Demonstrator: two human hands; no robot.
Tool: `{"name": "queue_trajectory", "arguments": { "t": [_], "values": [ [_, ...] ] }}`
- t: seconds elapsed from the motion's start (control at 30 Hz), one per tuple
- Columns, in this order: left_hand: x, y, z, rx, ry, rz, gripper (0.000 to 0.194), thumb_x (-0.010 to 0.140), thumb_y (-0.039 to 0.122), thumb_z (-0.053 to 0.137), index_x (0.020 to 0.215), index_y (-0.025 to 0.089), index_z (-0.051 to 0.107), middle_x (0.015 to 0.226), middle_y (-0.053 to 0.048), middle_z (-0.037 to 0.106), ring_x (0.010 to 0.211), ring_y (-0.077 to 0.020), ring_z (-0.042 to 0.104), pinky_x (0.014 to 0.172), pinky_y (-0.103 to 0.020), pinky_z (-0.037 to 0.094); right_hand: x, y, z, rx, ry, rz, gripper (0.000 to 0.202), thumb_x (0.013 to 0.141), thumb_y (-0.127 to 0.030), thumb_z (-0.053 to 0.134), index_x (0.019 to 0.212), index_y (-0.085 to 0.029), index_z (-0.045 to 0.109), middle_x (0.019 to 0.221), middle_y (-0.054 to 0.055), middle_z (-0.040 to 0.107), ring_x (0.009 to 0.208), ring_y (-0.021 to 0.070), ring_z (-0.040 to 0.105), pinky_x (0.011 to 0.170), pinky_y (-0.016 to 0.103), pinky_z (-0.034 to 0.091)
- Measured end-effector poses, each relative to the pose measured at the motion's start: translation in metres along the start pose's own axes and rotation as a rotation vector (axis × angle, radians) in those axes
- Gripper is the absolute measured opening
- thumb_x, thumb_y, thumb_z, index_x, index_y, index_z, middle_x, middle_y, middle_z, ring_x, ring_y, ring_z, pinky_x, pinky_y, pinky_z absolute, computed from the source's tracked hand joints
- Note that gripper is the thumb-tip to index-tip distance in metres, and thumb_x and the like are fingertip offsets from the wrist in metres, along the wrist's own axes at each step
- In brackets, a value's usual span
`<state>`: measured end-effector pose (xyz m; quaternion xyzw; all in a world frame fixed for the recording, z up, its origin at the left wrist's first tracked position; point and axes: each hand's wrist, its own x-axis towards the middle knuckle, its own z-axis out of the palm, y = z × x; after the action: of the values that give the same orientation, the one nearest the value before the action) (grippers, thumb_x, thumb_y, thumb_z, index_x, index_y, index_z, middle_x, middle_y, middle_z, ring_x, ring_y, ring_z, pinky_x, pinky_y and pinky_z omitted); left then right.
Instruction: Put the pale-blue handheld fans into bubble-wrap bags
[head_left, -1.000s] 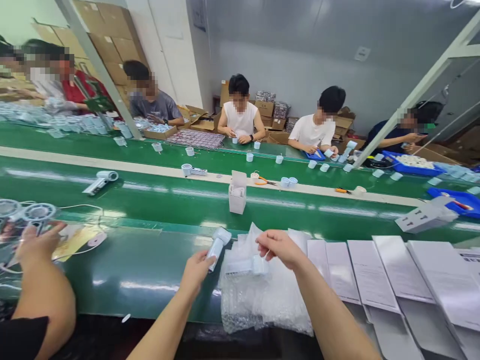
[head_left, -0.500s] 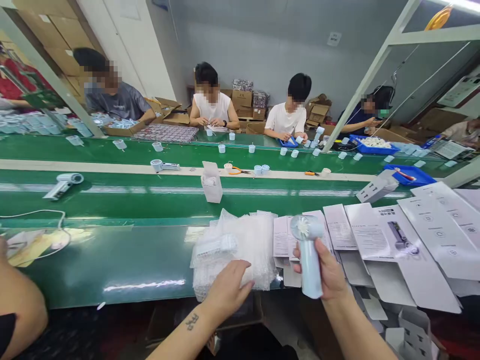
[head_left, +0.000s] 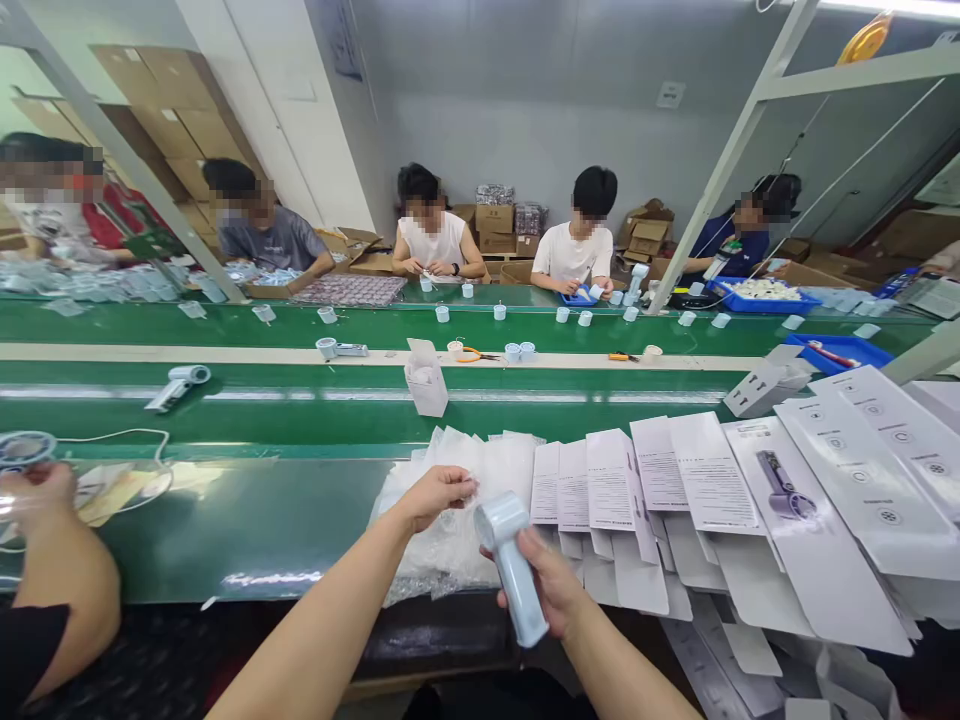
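Observation:
My right hand (head_left: 553,582) is wrapped around the handle of a light blue handheld fan (head_left: 516,570), whose round head tilts up and to the left. The fan hangs just in front of a pile of clear bubble bags (head_left: 427,540) at the table's front edge. Over that pile, my left hand (head_left: 442,494) has its thumb and fingers pinched together on the edge of a bubble bag (head_left: 471,497). Flat printed white boxes (head_left: 615,480) lie overlapped just right of the bags.
An open white box (head_left: 426,385) stands on the green belt (head_left: 315,405), and a fan (head_left: 178,387) lies farther left. At far left a co-worker's hand (head_left: 37,490) holds another fan. Several people sit across the line. A blue tray (head_left: 862,350) is at right.
My right hand has brought the fan left and lower, turning it, toward the bags. My left hand has risen from lying open over the pile and closed on a bag's edge.

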<state>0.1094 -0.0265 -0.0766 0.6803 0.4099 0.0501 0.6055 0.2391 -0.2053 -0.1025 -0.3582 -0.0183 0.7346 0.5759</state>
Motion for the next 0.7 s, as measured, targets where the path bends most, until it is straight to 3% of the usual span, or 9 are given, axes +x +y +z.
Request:
{"name": "queue_trajectory", "arguments": {
  "t": [0.13,0.27,0.37,0.47,0.53,0.6,0.7],
  "values": [
    [-0.001,0.026,-0.004,-0.102,0.051,0.087,0.045,0.062,0.05,0.054,0.085,0.011,0.056,0.083,-0.008,0.06,0.076,-0.0143,0.054,0.079,-0.03,0.044,0.011,-0.015,-0.001,-0.054,0.007,-0.074,0.053,0.07,-0.044,0.075,0.106,-0.018,0.046,0.092,0.005,0.058,0.081,0.0177,0.061,0.049,0.026,0.053],
    [-0.015,0.056,0.006,0.022,0.091,0.163,0.026,0.064,0.034,0.058,0.077,0.012,0.066,0.079,-0.005,0.063,0.075,-0.0168,0.053,0.073,-0.029,0.04,-0.007,-0.05,0.012,-0.267,-0.222,-0.122,0.062,0.067,-0.043,0.077,0.116,-0.02,0.047,0.093,0.004,0.057,0.063,0.0109,0.058,0.052,0.026,0.053],
    [-0.031,0.07,0.01,0.049,0.025,0.193,0.022,0.063,0.022,0.055,0.077,0.014,0.07,0.078,-0.003,0.066,0.075,-0.0175,0.055,0.069,-0.027,0.04,-0.015,-0.071,0.03,-0.405,-0.279,-0.131,0.06,0.066,-0.04,0.078,0.115,-0.021,0.049,0.099,0.004,0.055,0.063,0.0092,0.057,0.054,0.027,0.054],
    [-0.048,0.074,0.001,-0.176,-0.054,0.176,0.024,0.065,0.025,0.062,0.083,0.011,0.071,0.08,-0.005,0.067,0.073,-0.0157,0.056,0.068,-0.026,0.042,-0.015,-0.076,0.041,-0.465,-0.283,-0.131,0.056,0.065,-0.04,0.078,0.111,-0.02,0.052,0.108,0.006,0.053,0.067,0.0097,0.056,0.055,0.028,0.054],
    [-0.057,0.073,-0.007,-0.386,0.036,0.151,0.034,0.06,0.03,0.072,0.086,0.009,0.07,0.082,-0.008,0.067,0.071,-0.0144,0.055,0.07,-0.027,0.043,-0.015,-0.074,0.042,-0.519,-0.231,-0.144,0.056,0.065,-0.04,0.077,0.111,-0.021,0.052,0.113,0.006,0.051,0.069,0.0096,0.055,0.056,0.029,0.054],
    [-0.064,0.073,-0.013,-0.477,0.219,0.129,0.044,0.054,0.034,0.076,0.088,0.008,0.069,0.082,-0.008,0.067,0.067,-0.0124,0.053,0.068,-0.027,0.043,-0.019,-0.07,0.043,-0.602,-0.155,-0.166,0.053,0.067,-0.039,0.077,0.11,-0.021,0.052,0.109,0.004,0.053,0.07,0.0083,0.052,0.059,0.026,0.053],
    [-0.074,0.076,-0.011,-0.3,0.374,0.145,0.042,0.057,0.038,0.07,0.087,0.009,0.069,0.08,-0.007,0.067,0.067,-0.0131,0.053,0.067,-0.027,0.043,-0.03,-0.064,0.048,-0.702,-0.177,-0.142,0.051,0.07,-0.036,0.077,0.112,-0.02,0.052,0.098,0.002,0.055,0.072,0.0071,0.051,0.062,0.019,0.049]
  ]
}}
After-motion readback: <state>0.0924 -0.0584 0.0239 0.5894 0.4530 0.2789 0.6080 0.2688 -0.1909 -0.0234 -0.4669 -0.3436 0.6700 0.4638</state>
